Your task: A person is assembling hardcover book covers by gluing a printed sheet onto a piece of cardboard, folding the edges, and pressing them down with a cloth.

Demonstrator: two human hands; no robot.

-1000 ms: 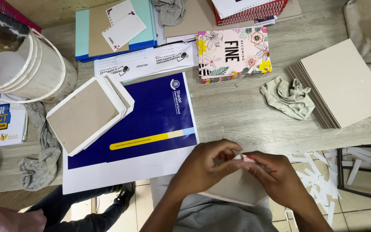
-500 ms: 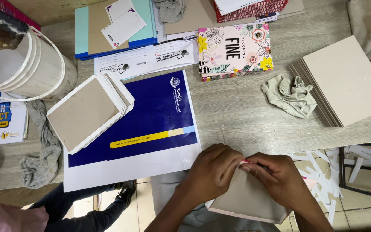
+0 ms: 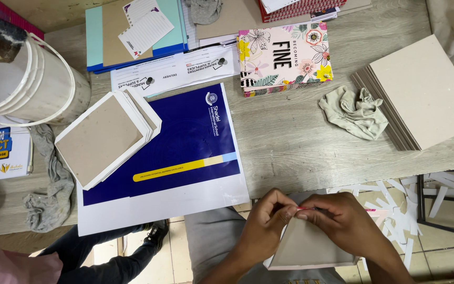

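Here, at lower centre of the frame, our left hand [image 3: 261,231] and right hand [image 3: 345,223] pinch a red strip [image 3: 307,209] along the grey board's [image 3: 311,247] top edge; we keep both grips clenched, pressing evenly.

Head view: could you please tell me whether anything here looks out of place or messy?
Yes: white paper offcuts litter the floor beneath the table edge, right of the hands. A crumpled rag lies on the table, and another rag droops at its left end. The card stacks look tidy.

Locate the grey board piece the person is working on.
In the head view, the grey board piece sits low and right of centre, below the table edge, over the person's lap, with left hand and right hand on its top edge.
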